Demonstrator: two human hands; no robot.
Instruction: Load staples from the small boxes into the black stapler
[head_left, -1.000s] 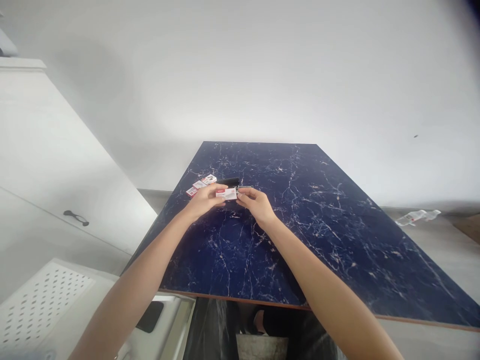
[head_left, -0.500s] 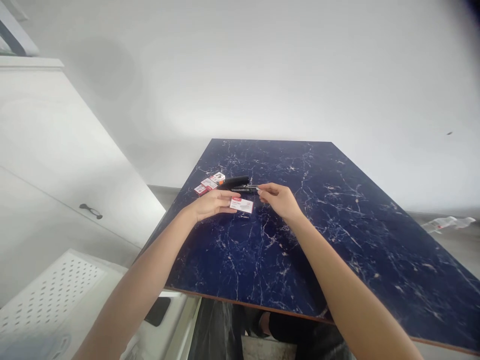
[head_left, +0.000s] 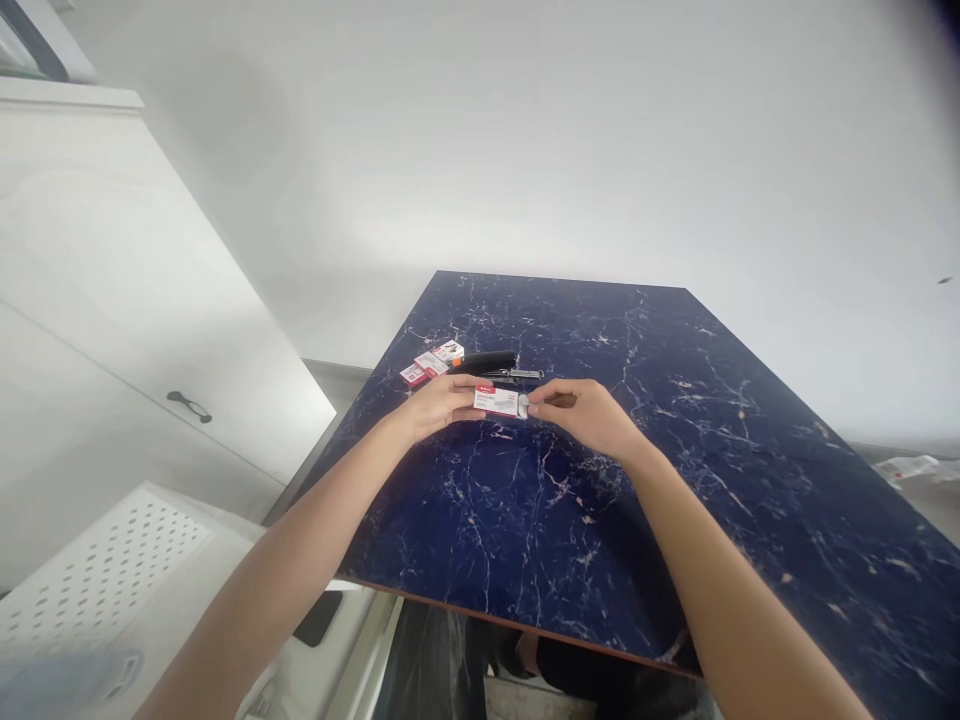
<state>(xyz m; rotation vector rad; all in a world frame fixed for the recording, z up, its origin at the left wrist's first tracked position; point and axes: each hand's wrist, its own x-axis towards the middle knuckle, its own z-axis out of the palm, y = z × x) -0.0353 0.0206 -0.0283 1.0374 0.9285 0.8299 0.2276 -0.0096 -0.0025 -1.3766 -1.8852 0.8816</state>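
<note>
My left hand point(head_left: 442, 408) grips the left end of a small red-and-white staple box point(head_left: 496, 401) between thumb and fingers, just above the tabletop. At the box's right end, my right hand point(head_left: 581, 410) pinches a small silver-grey piece point(head_left: 523, 404); whether it is a strip of staples or the box's flap I cannot tell. Right behind the box lies a black stapler point(head_left: 489, 362), its cover raised from the silver staple channel point(head_left: 521, 375). Part of the stapler's base is hidden by the left hand and the box.
More red-and-white boxes point(head_left: 431, 363) lie left of the stapler. They rest on a dark blue marble-patterned table point(head_left: 600, 560) that stands against a white wall. A white cabinet point(head_left: 150, 300) and a white perforated unit point(head_left: 105, 560) are on the left. Clear plastic point(head_left: 916, 467) lies beyond the right edge.
My right hand has moved from the stapler's channel to the right end of the staple box. The left hand has turned the box more level. The view has shifted slightly.
</note>
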